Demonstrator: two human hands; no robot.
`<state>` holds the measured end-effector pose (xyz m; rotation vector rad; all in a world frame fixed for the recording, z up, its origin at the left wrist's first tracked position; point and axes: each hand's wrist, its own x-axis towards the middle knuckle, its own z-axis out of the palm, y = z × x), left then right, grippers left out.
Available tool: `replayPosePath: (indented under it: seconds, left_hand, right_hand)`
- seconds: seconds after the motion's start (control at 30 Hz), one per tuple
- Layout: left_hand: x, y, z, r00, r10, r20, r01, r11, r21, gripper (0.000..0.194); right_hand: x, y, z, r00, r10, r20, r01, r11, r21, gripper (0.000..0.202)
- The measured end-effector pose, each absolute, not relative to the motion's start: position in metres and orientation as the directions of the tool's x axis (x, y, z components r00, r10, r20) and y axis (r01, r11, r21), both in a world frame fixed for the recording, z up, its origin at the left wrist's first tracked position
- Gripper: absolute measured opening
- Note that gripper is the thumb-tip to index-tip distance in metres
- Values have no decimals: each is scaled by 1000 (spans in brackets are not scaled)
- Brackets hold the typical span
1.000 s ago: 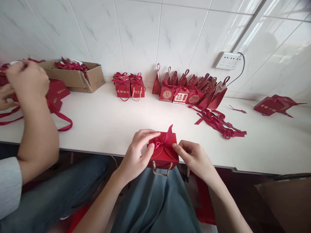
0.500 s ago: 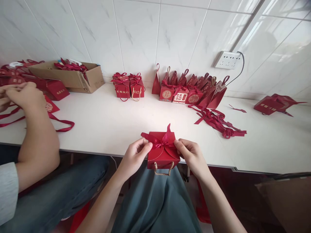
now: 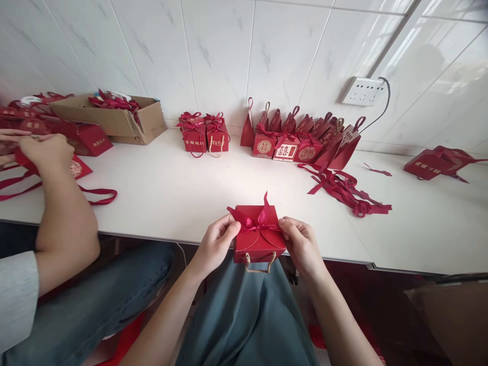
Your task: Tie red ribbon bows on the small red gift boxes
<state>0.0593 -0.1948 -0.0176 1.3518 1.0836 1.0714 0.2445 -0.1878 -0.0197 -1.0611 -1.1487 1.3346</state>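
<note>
A red gift box (image 3: 246, 246) with a gold rope handle (image 3: 257, 270) sits at the table's front edge, directly before me. Across its lid a red ribbon (image 3: 259, 223) is tied in a bow with its tails sticking up. At the box's left side my left hand (image 3: 219, 239) is closed, thumb and fingers pinching the ribbon. My right hand (image 3: 302, 243) pinches the ribbon at the right side in the same way. The fingertips cover the ribbon parts between them.
Two finished boxes (image 3: 204, 136) and a row of red boxes (image 3: 282, 147) stand against the wall. Loose ribbons (image 3: 343, 190) lie to the right, near another box (image 3: 427, 162). At left are a carton (image 3: 110, 122) and a co-worker's arm (image 3: 64, 203).
The view has shifted slightly, and both hands keep their pinch on the ribbon. At the left, the co-worker's hands have moved down onto a red piece.
</note>
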Motion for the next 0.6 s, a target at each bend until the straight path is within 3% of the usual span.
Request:
replayPosePath:
  seconds: [0.13, 0.23, 0.33, 0.47, 0.53, 0.6]
  left_hand:
    - [46, -191, -19, 131, 991, 30, -77, -20, 997, 32]
    - [21, -182, -16, -10, 999, 49, -461, -48, 886, 27]
    - [2, -175, -9, -118, 992, 39, -732, -113, 672, 54]
    - [-2, -167, -8, -187, 982, -17, -801, -143, 581, 98]
    - [-2, -159, -14, -213, 976, -52, -815, -148, 560, 106]
    - [-6, -147, -23, -256, 963, -81, -803, -165, 572, 101]
  right_hand:
    - [251, -186, -18, -54, 998, 29, -38, 27, -999, 49]
    - [264, -181, -22, 39, 990, 132, -94, 135, -986, 48]
    - [274, -178, -32, 101, 988, 121, -139, 134, -981, 45]
    - [273, -184, -42, -3, 995, 95, -132, 94, -987, 36]
    - [268, -189, -43, -66, 996, 55, -153, 45, -987, 32]
    - [264, -193, -41, -99, 995, -10, -181, -28, -983, 30]
